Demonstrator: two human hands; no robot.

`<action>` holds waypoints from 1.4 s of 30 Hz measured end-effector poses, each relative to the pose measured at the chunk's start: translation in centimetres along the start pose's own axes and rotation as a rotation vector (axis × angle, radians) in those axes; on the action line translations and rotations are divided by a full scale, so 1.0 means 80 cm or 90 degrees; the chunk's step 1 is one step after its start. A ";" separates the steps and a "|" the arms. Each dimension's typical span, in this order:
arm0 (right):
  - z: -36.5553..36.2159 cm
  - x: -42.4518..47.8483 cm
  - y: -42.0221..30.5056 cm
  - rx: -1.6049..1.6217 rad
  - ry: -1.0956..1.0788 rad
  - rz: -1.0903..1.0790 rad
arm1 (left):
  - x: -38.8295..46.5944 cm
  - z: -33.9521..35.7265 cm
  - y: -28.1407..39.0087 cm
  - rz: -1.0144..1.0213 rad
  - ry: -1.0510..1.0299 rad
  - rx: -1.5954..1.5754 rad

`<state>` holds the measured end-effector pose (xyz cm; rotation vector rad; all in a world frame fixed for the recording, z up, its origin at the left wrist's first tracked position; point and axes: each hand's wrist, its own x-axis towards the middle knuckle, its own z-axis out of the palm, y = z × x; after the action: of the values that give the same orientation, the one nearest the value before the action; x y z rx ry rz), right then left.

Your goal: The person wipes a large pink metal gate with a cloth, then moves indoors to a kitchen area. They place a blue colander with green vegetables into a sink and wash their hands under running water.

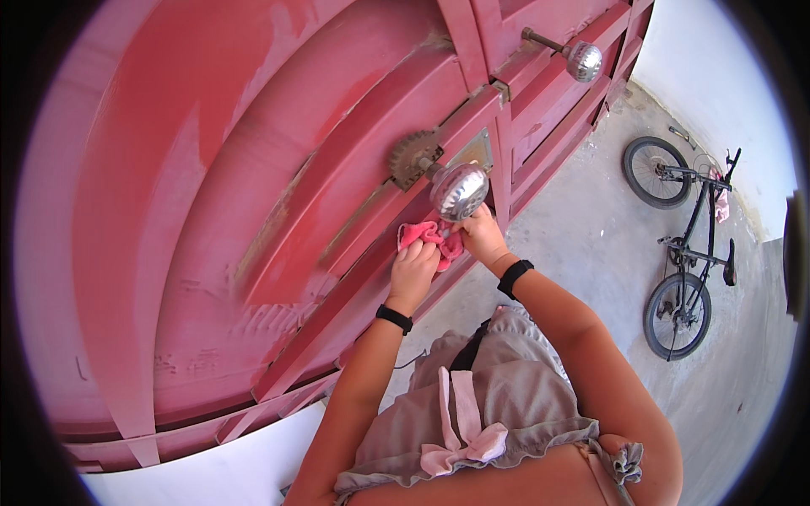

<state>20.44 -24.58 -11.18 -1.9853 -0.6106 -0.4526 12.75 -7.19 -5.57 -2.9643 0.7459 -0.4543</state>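
A bunched pink cloth (417,234) is held up against a red metal gate. My left hand (411,273) grips its left side with curled fingers. On the other side, my right hand (486,239) holds the cloth just under a shiny ribbed metal knob (461,190). The knob partly covers the right fingertips, so I cannot tell whether they touch it. Behind the knob, a shaft joins it to a rusty toothed plate (411,155) on the gate (373,215). Both wrists wear black bands.
A second metal knob (583,62) sticks out from the gate farther up. Raised red bars (354,107) cross the gate. To the right, a black bicycle (686,240) is on the grey concrete floor (569,253) beside a white wall (709,76). A pink cloth (720,199) hangs near its handlebar.
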 end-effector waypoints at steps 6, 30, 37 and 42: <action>0.069 -0.038 -0.095 -0.009 -0.194 -0.210 | -0.146 -0.034 -0.028 -0.105 -0.014 -0.002; 0.356 -0.127 -0.534 0.098 -0.480 -0.630 | -0.611 -0.156 -0.110 -0.886 0.593 -0.099; 0.329 -0.110 -0.515 0.072 -0.506 -0.635 | -0.572 -0.132 -0.104 -0.975 0.662 -0.132; 0.309 -0.092 -0.481 0.089 -0.538 -0.647 | -0.529 -0.160 -0.076 -0.927 0.577 -0.226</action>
<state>-6.74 11.06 0.44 -1.5396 -2.1382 -0.1082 -23.84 18.38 -4.01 -2.8643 -1.7032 -1.8218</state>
